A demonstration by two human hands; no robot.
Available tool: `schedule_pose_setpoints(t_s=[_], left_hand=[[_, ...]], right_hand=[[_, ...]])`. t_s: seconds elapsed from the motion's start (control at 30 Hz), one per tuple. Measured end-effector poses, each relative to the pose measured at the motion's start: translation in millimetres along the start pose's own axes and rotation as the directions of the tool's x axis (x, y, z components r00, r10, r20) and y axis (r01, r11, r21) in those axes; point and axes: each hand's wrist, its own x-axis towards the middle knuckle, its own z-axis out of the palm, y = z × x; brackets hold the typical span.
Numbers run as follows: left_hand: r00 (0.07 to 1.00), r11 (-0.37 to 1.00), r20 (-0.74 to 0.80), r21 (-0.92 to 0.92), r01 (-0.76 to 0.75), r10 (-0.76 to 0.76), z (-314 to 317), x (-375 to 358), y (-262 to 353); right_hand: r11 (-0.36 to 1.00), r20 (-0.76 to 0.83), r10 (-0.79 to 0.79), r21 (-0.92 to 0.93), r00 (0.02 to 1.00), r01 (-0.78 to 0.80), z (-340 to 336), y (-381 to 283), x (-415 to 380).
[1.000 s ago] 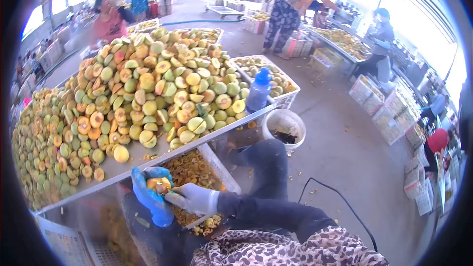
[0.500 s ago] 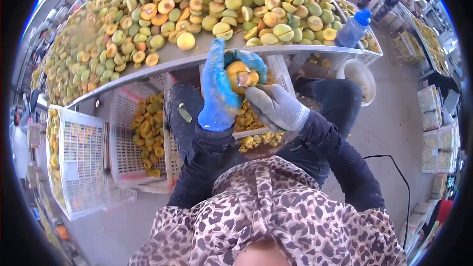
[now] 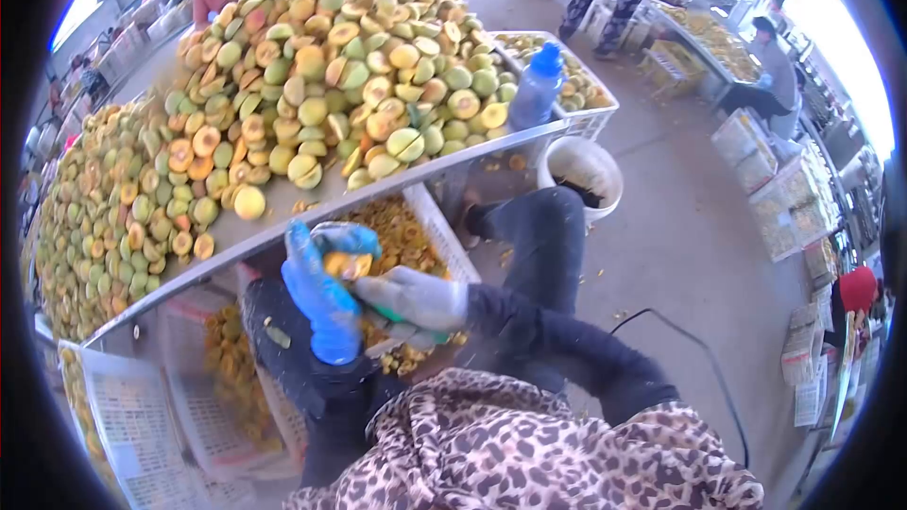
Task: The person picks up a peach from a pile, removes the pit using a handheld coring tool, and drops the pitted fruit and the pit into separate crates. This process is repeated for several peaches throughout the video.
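My left hand (image 3: 326,297), in a blue glove, is closed around a yellow peach (image 3: 347,265) whose orange flesh is exposed. Against its lower side rests my right hand (image 3: 411,297) in a grey glove, wrapped around a tool with a green handle (image 3: 433,336); the tool's working end cannot be made out. Both hands are over my lap. Just beyond and beneath them stands a white crate (image 3: 442,231) holding small fruit scraps (image 3: 397,227).
A metal-edged table (image 3: 326,196) bears a large heap of halved peaches (image 3: 312,85). A blue bottle (image 3: 537,90) stands at its right corner, above a white bucket (image 3: 605,170). Plastic crates (image 3: 132,416) are at lower left. A black cable (image 3: 709,359) crosses the floor. Other people work farther off.
My view has swung right and up, so the table and hands appear farther left and lower. The left hand still holds a peach; the right hand keeps the tool against it.
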Motion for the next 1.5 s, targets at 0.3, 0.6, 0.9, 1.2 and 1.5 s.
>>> schedule_pose_setpoints(t_s=[0.3, 0.6, 0.9, 1.2, 1.5], left_hand=[[0.955, 0.977, 0.266, 0.195, 0.082, -0.133, -20.2, 13.2, -10.5], [0.917, 0.562, -0.044, -0.801, 0.205, -0.396, -55.8, 38.3, -44.6], [0.902, 0.569, 0.178, -0.723, 0.391, -0.394, -94.0, 16.8, -35.0], [0.711, 0.717, 0.186, -0.045, 0.696, -0.678, -79.9, 8.8, -11.7], [0.763, 0.767, 0.084, 0.078, 0.637, -0.641, -82.9, -4.4, -19.1]], right_hand=[[0.995, 0.004, 0.095, 0.020, 0.995, -0.095, 0.5, 0.2, 4.2], [0.828, 0.041, -0.114, 0.556, 0.993, 0.072, 7.7, 11.2, 0.5], [0.578, -0.423, -0.549, -0.815, 0.720, -0.038, -59.7, 78.3, 78.8], [0.043, 0.142, -0.763, -0.962, 0.631, 0.270, -36.2, 12.2, 66.6], [-0.225, -0.078, -0.648, -0.931, 0.758, -0.288, -11.0, 30.1, 85.9]])
